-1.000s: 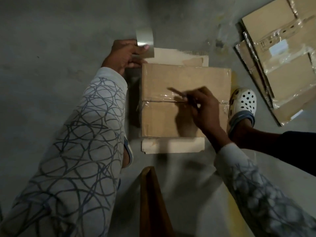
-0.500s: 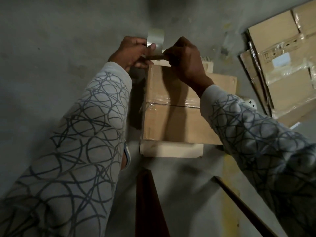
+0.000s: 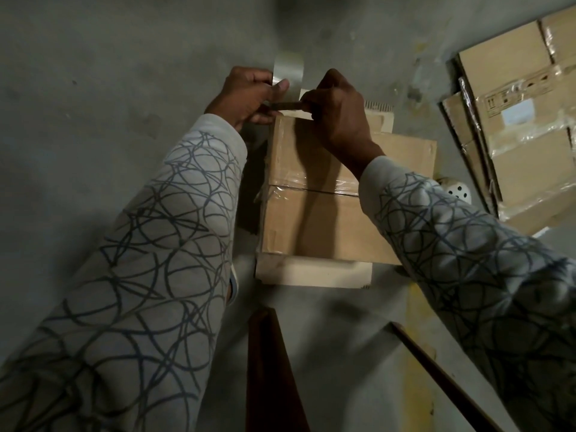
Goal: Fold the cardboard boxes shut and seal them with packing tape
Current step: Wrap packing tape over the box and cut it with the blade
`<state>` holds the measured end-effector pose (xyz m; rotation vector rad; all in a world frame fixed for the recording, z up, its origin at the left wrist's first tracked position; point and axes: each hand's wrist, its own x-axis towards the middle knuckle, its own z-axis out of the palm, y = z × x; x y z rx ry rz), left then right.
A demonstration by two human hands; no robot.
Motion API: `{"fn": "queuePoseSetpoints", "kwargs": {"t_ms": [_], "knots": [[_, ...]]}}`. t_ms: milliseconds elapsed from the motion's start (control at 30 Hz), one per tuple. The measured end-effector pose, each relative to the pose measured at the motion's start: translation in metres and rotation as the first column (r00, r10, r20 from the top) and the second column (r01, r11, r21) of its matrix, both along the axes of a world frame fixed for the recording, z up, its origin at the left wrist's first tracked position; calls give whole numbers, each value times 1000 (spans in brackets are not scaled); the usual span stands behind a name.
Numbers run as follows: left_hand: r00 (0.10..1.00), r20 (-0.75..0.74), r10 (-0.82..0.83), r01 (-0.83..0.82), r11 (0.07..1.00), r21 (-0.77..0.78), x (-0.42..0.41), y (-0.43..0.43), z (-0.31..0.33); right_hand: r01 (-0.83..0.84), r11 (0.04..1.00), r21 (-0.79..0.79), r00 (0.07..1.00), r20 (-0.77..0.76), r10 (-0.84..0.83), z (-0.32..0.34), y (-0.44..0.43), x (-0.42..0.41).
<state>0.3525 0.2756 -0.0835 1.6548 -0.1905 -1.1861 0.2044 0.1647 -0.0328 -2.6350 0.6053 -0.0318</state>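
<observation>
A brown cardboard box [image 3: 327,222] lies on the concrete floor with its top flaps folded together and clear tape across the middle seam. My left hand [image 3: 249,95] grips a roll of clear packing tape [image 3: 288,73] just beyond the box's far left corner. My right hand [image 3: 338,113] grips a thin dark blade-like tool [image 3: 285,106] whose tip points left at the tape strip by my left thumb. Both hands hover at the box's far edge, almost touching.
A pale flat cardboard sheet [image 3: 314,274] sticks out from under the box. Flattened and taped cartons [image 3: 514,126] are stacked at the right. A white perforated shoe [image 3: 456,190] peeks out beside the box. Dark brown boards [image 3: 268,369] lie near me.
My right hand moved from the box's middle seam up to the far edge beside my left hand, bringing the tool to the tape. The view shifted slightly closer.
</observation>
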Motion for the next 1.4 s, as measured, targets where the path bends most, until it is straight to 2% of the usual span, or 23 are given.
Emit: {"fn": "queuePoseSetpoints", "kwargs": {"t_ms": [333, 533, 667, 1000, 1300, 1400], "knots": [[1000, -7, 22, -22, 999, 31, 0, -4, 5, 58, 997, -43, 990, 129, -52, -2, -6, -7], [998, -4, 55, -55, 998, 14, -1, -4, 5, 7, 997, -76, 997, 77, -1, 8, 3, -6], [984, -71, 161, -163, 987, -13, -8, -9, 6, 19, 996, -85, 997, 80, -12, 5, 2, -7], [922, -246, 300, -318, 947, -36, -7, -9, 8, 22, 997, -70, 997, 76, -17, 1, 1, -8], [965, -113, 237, -242, 970, -32, -12, -8, 2, 1, 996, -86, 1000, 23, 1, 5, 0, -5], [966, -127, 225, -231, 972, -37, -12, -9, -3, 1, 997, -81, 1000, 21, 1, 5, 1, -5]]}}
